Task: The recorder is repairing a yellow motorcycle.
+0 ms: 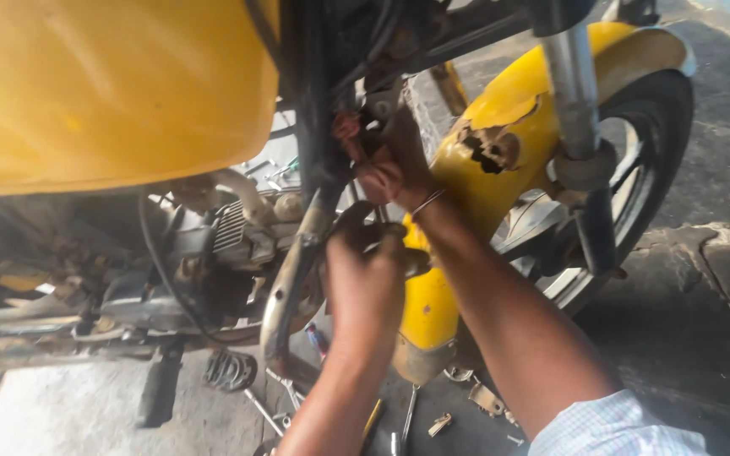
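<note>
Left hand (365, 253): raised in front of the engine, beside the exhaust pipe; fingers curled, grip closed around a small dark part, identity not resolvable.
Right hand (394, 165): reached higher, up to the frame (318, 127) just below the steering head; fingers bent onto a small reddish part (348, 127) there. Whether the grip was fully clamped could not be told. A thin bangle (427, 203) sat on the wrist.
Reddish part: at the frame's down tube, under the edge of the tank, touching the right fingertips.
Tank (111, 84): yellow, filled the upper left.
Engine (213, 245): grey, finned, behind the left hand.
Exhaust pipe (289, 279): chrome, curved down just left of the left wrist.
Front mudguard (500, 143): yellow, paint chipped in one patch, behind both forearms.
Front wheel (644, 160): to the right, with the fork leg (576, 101) in front of it.
Floor (686, 338): concrete, cracked; wrenches (407, 414) and small metal bits lay below the arms.
Sleeve (618, 426): pale checked, on the right arm.
</note>
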